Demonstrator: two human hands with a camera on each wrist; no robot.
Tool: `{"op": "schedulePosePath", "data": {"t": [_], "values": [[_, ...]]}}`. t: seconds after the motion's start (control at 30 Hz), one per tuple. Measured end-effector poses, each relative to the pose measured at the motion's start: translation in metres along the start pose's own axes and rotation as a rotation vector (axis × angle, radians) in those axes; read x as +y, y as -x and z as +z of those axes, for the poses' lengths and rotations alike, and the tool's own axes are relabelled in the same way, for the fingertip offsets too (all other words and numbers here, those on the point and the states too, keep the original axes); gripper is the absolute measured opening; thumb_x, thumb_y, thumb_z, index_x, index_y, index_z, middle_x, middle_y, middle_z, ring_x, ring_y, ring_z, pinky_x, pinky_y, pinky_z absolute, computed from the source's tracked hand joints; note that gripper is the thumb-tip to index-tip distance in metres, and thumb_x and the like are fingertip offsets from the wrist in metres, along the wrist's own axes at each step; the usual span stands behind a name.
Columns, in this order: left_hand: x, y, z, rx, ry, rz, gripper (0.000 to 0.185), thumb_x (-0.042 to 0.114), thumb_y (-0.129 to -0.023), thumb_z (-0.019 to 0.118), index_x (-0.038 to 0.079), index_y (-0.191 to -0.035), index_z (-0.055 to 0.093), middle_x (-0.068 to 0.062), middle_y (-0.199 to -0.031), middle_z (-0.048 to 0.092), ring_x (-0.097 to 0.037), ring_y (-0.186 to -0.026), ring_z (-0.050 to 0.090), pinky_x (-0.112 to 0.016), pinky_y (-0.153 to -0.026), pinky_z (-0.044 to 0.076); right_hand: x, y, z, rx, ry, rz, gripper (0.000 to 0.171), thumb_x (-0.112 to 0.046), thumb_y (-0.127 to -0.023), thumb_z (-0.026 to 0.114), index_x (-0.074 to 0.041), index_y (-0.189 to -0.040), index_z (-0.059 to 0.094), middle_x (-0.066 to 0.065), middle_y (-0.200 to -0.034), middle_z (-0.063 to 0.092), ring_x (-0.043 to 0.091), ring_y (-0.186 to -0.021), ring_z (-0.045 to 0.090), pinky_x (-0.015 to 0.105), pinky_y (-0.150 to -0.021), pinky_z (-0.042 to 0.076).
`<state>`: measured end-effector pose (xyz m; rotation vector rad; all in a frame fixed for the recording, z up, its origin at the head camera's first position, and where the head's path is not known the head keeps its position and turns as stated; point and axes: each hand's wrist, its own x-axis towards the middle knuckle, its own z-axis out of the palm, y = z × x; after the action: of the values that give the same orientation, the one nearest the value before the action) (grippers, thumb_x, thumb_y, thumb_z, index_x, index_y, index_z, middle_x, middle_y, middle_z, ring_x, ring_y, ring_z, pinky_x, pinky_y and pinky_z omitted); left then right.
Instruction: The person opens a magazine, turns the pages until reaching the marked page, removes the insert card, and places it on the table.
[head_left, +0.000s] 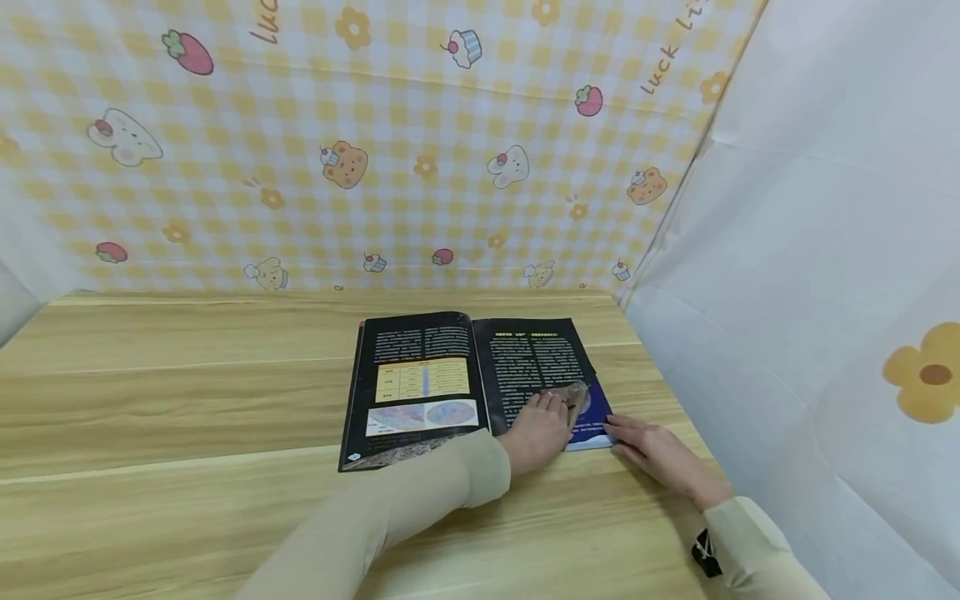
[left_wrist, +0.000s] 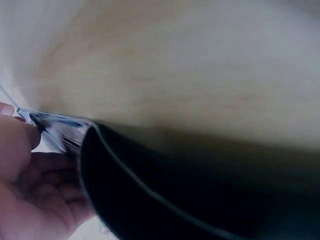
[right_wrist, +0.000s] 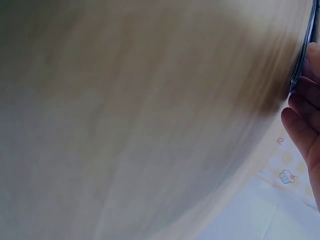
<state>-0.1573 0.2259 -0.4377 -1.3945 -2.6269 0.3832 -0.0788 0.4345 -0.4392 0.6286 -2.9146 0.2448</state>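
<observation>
An open magazine (head_left: 420, 375) with dark pages lies flat on the wooden table (head_left: 187, 400). My left hand (head_left: 542, 427) rests on its right page and pinches the curled lower corner of that page (head_left: 576, 395). In the left wrist view the left hand (left_wrist: 30, 170) shows with page edges (left_wrist: 57, 126) running between thumb and fingers. My right hand (head_left: 652, 454) lies flat on the table with straight fingers touching the magazine's lower right corner. The right wrist view shows its fingers (right_wrist: 302, 127) against the magazine's edge (right_wrist: 300, 65). Both sleeves are beige.
A yellow checked backdrop (head_left: 375, 167) with cartoon prints stands along the table's far edge. A white sheet (head_left: 810, 292) walls off the right side, close to the magazine. Bare wood stretches to the left and in front.
</observation>
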Motion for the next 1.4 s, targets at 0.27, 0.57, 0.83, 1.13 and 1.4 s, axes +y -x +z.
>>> {"op": "schedulePosePath", "data": {"t": [0.27,0.57,0.83,1.13,1.4], "values": [[-0.015,0.014,0.000,-0.076,0.043,0.009,0.052,0.045,-0.099,0.038,0.022,-0.145,0.035,-0.008,-0.140,0.048,-0.021,-0.130,0.044,-0.035,-0.106,0.038,-0.001,0.000,0.000,0.016,-0.007,0.009,0.030,-0.007,-0.084,0.067,0.002,-0.113,0.066,0.020,-0.118,0.063,0.035,-0.104,0.063,0.043,-0.084,0.052],[-0.036,0.042,0.003,-0.083,0.049,-0.038,0.060,0.052,-0.097,0.036,0.011,-0.139,0.046,-0.006,-0.146,0.041,-0.021,-0.135,0.039,-0.033,-0.107,0.036,0.003,-0.001,-0.001,0.024,-0.015,-0.005,0.030,-0.007,-0.083,0.068,0.002,-0.112,0.067,0.020,-0.117,0.064,0.036,-0.103,0.063,0.043,-0.084,0.052],[-0.052,0.065,0.005,-0.076,0.154,-0.062,0.059,0.047,-0.096,0.046,0.008,-0.140,0.044,-0.015,-0.137,0.050,-0.026,-0.126,0.049,-0.037,-0.102,0.043,0.003,-0.001,-0.003,0.003,-0.016,0.010,0.029,-0.008,-0.084,0.068,0.002,-0.112,0.067,0.020,-0.117,0.064,0.036,-0.104,0.063,0.044,-0.085,0.052],[-0.066,0.087,0.008,-0.035,0.118,-0.074,0.057,0.049,-0.094,0.047,0.008,-0.133,0.051,-0.016,-0.135,0.051,-0.029,-0.126,0.048,-0.038,-0.101,0.043,0.003,-0.002,-0.001,-0.006,-0.019,0.014,0.030,-0.008,-0.084,0.068,0.002,-0.112,0.067,0.021,-0.117,0.064,0.037,-0.103,0.063,0.044,-0.084,0.052],[-0.079,0.113,0.007,-0.046,0.156,-0.097,0.062,0.048,-0.094,0.049,-0.003,-0.129,0.053,-0.020,-0.136,0.049,-0.032,-0.125,0.048,-0.039,-0.102,0.043,0.005,-0.003,-0.001,-0.003,-0.012,0.023,0.031,-0.008,-0.083,0.068,0.001,-0.113,0.066,0.020,-0.118,0.063,0.037,-0.104,0.062,0.044,-0.085,0.051]]}}
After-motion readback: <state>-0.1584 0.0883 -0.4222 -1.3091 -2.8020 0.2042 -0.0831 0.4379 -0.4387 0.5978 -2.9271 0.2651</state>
